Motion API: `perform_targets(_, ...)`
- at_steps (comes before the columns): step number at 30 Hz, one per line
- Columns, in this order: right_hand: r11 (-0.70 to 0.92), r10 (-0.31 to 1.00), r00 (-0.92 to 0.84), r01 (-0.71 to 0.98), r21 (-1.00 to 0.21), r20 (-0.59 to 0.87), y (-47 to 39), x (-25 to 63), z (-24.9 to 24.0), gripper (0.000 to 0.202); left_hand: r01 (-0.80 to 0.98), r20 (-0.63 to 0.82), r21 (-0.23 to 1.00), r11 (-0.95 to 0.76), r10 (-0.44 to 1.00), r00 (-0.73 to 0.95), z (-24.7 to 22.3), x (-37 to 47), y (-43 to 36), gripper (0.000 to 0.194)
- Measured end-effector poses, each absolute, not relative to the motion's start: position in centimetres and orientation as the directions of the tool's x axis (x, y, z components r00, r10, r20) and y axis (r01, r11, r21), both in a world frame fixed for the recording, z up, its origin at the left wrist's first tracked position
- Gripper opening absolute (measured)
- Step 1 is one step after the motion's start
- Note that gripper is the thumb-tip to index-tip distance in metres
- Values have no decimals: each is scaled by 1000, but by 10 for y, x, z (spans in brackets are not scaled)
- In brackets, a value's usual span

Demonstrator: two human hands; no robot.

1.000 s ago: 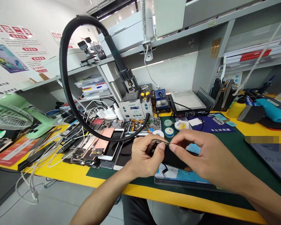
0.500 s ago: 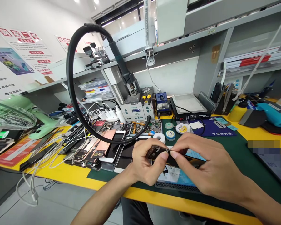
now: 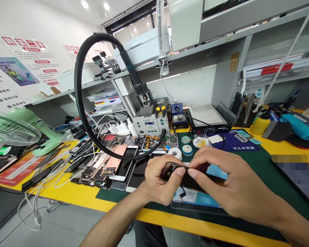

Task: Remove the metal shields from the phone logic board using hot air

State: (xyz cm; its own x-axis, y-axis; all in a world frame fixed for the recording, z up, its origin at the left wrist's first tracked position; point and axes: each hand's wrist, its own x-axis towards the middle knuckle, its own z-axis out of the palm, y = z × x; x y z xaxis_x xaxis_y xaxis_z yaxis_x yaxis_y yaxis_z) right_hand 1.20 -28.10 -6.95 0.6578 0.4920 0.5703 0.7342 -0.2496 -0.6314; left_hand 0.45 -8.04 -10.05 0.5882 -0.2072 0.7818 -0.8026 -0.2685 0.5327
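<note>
Above a green mat, we hold a dark, flat phone-like part, our left hand closed around one end, our right pinching its upper edge. Light, even pressure seems wise; what lies between the fingertips, we cannot tell.

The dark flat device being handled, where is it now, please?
In the head view, the dark flat device is below and right of centre, held by the left hand and right hand above the blue-and-white sheet.
</note>
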Motion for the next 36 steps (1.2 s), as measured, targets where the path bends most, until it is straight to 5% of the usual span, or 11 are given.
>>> perform_targets(28, -271, 489, 663, 733, -624, 567, -284, 11, -71, 14, -753, 731, 606, -256, -194, 654, -98, 4, -79, 9)
perform_targets(36, -294, 481, 775, 583, -758, 410, -288, 14, -68, 13, -570, 561, 804, -170, -102, 821, -99, 7, -76, 20)
